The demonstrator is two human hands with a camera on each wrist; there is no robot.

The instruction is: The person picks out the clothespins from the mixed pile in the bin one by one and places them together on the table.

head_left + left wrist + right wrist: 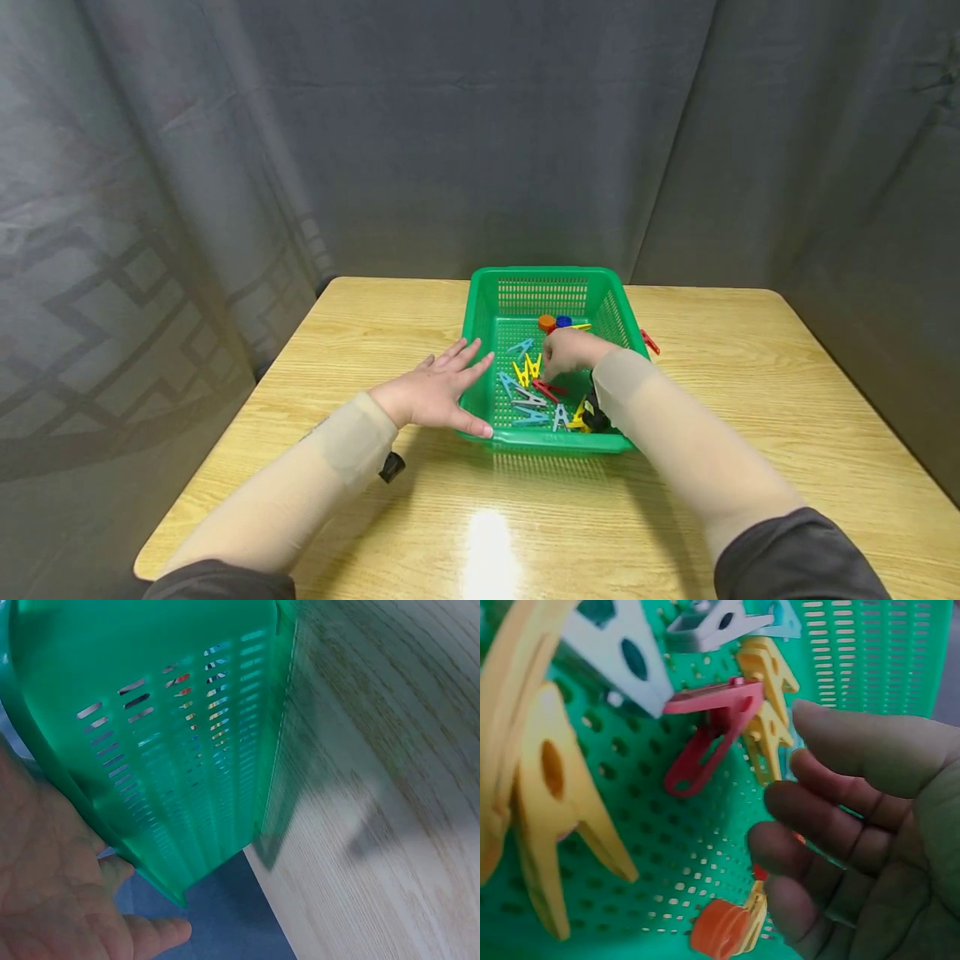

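A green basket [562, 440] holds several plastic clothespins. My left hand [435, 390] lies spread over its left rim, thumb at the near corner. In the left wrist view the palm [52, 877] is against the rim. My right hand [572, 350] reaches down inside, fingers loosely bent. Thumb and fingers stand apart in the right wrist view, with nothing seen between them. Nearest its fingertips are a red clothespin [720, 700] and yellow clothespins [769, 667]. Light blue clothespins [531, 416] and a grey clothespin [531, 400] lie toward the near side.
An orange cap [547, 322] and a blue cap [563, 321] sit at the basket's far end. A red clothespin [650, 342] shows outside the right wall. The wooden table [360, 333] extends around the basket, with a grey curtain [480, 167] behind.
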